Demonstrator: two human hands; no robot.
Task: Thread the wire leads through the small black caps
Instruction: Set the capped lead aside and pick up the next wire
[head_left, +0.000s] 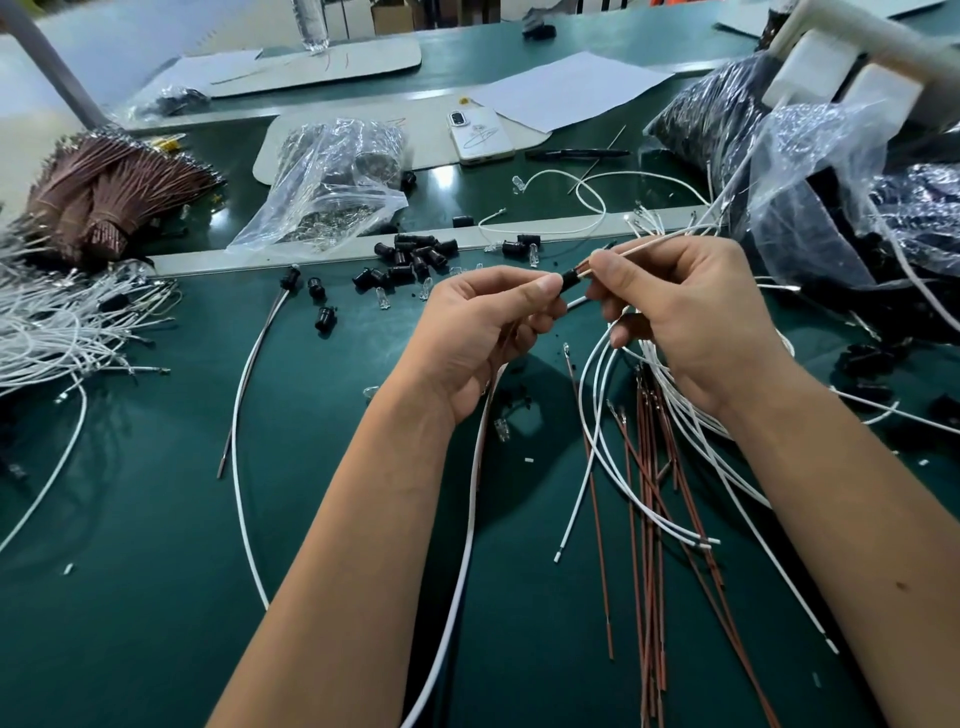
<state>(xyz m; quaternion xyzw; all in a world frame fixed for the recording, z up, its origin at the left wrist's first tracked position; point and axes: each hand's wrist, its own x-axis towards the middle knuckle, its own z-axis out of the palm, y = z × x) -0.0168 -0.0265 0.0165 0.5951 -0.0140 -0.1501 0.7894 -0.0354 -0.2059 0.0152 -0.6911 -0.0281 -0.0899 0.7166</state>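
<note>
My left hand (483, 332) pinches a small black cap (571, 279) between thumb and fingers above the green mat. My right hand (691, 322) pinches wire leads (649, 245) just right of the cap, their ends meeting the cap's opening. A white wire (470, 519) and a brown one hang down from under my left hand toward the near edge. Several loose black caps (415, 257) lie in a pile just beyond my hands. Loose white and brown wires (649, 467) are spread under my right forearm.
A bundle of brown wires (104, 197) and a heap of white wires (52, 322) lie at the left. A clear bag of small parts (332, 182) sits behind the caps. Black-filled plastic bags (831, 182) crowd the right. A phone (478, 135) and a pen (576, 153) lie farther back.
</note>
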